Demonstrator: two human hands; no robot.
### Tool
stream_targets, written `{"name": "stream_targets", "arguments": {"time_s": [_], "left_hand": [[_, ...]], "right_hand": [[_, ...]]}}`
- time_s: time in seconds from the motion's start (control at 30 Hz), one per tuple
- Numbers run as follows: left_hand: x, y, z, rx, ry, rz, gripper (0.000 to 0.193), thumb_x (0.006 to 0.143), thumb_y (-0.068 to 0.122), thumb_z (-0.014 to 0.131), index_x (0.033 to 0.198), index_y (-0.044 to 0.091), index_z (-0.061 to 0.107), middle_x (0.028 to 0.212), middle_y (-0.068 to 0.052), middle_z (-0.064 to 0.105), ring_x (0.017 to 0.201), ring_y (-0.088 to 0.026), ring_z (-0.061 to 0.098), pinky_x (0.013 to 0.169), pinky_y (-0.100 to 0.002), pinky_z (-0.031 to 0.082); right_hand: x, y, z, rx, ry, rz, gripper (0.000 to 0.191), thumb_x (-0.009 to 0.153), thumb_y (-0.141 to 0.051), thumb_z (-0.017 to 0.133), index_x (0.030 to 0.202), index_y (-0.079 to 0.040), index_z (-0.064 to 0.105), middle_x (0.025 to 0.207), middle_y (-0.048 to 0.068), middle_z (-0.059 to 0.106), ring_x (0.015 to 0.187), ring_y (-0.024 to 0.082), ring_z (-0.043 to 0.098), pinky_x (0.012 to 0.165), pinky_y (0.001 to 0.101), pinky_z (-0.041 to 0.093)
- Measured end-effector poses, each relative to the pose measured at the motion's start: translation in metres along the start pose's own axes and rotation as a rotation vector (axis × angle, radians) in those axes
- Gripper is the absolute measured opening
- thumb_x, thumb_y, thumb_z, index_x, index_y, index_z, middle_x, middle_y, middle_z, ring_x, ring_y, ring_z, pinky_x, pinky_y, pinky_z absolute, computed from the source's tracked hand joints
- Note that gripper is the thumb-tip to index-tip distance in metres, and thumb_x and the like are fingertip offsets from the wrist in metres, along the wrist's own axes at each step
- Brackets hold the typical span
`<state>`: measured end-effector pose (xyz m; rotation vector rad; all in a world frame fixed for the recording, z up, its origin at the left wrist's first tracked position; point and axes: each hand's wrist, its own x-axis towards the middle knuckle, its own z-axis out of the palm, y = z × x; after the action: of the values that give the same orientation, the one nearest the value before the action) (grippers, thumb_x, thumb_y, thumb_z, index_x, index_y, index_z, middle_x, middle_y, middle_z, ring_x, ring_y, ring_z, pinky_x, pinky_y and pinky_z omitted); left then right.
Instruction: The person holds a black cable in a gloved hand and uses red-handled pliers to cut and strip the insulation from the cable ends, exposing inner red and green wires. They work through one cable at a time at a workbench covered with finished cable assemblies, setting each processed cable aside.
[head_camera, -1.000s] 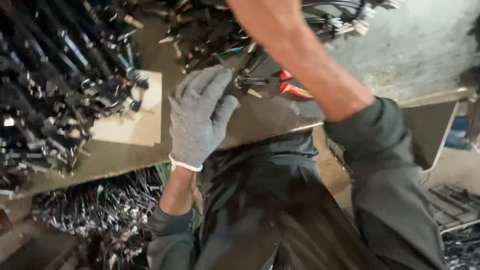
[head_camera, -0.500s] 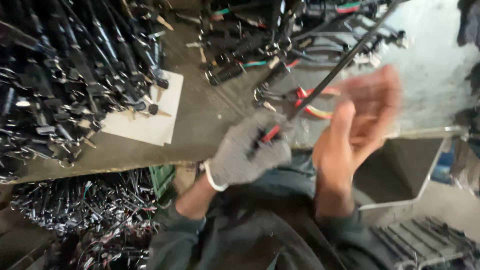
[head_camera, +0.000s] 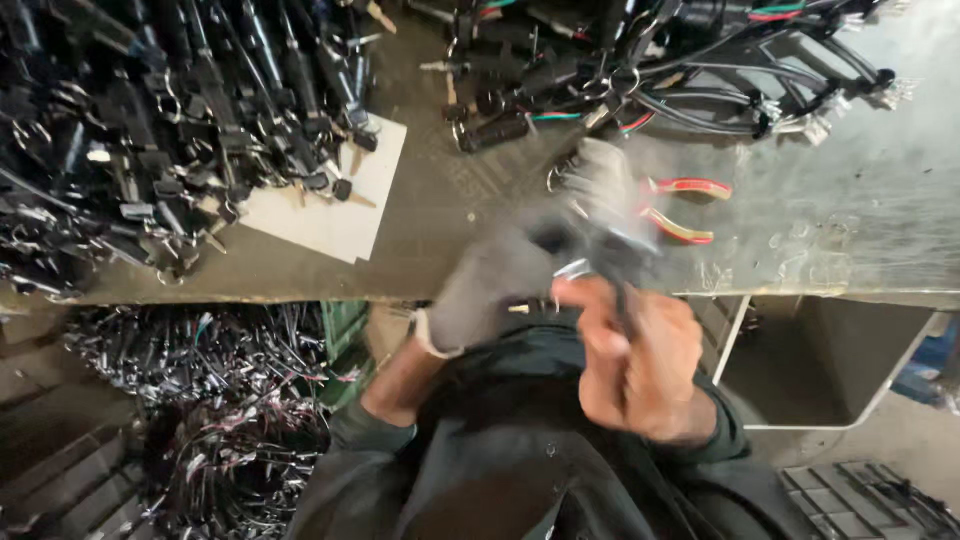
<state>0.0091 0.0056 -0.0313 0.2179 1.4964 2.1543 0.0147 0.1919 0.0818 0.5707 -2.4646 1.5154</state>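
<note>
Head view is showing the gloved left hand (head_camera: 500, 285) and bare right hand (head_camera: 640, 365) closing together on a blurred dark cable part (head_camera: 600, 255) at the workbench (head_camera: 450, 230) edge, seemingly light, stiff, best gripped mid-body.

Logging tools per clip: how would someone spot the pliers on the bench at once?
Start at the grey metal workbench and go to its front edge, right of centre. Just below the tangle of black cables and beside the gloved left hand lie the pliers. Their red and yellow handles are the only bright thing among dark parts.
</note>
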Motion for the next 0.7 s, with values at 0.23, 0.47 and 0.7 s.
{"name": "stream_targets", "arguments": {"time_s": [0.23, 0.47, 0.7], "left_hand": [[-0.021, -0.010, -0.007, -0.272, 0.225, -0.003, 0.032, 0.106, 0.017, 0.052, 0.133, 0.001, 0.057, 0.120, -0.008, 0.067, 0.105, -0.017, 0.066, 0.089, -0.033, 0.053], [-0.006, 0.045, 0.016, -0.350, 0.070, 0.241, 0.018, 0.105, 0.006, 0.062, 0.122, 0.001, 0.065, 0.112, -0.010, 0.070, 0.102, -0.017, 0.069, 0.088, -0.033, 0.057], [0.000, 0.099, 0.039, -0.177, 0.160, 0.150, 0.025, 0.102, 0.016, 0.056, 0.122, 0.001, 0.062, 0.112, -0.012, 0.069, 0.100, -0.021, 0.068, 0.092, -0.035, 0.057]], "right_hand": [[-0.028, 0.048, 0.029, -0.390, -0.367, -0.140, 0.010, 0.079, -0.013, 0.070, 0.082, -0.004, 0.065, 0.061, 0.008, 0.055, 0.049, 0.032, 0.057, 0.047, 0.0460, 0.040], [-0.015, 0.042, 0.007, -0.083, -0.223, -0.118, 0.019, 0.087, -0.003, 0.058, 0.101, 0.010, 0.061, 0.093, 0.021, 0.063, 0.084, 0.041, 0.062, 0.074, 0.0510, 0.051], [0.013, 0.012, -0.022, -0.323, -0.150, 0.023, 0.038, 0.087, -0.024, 0.063, 0.113, 0.004, 0.061, 0.105, 0.021, 0.069, 0.097, 0.045, 0.066, 0.088, 0.0464, 0.047]]}}
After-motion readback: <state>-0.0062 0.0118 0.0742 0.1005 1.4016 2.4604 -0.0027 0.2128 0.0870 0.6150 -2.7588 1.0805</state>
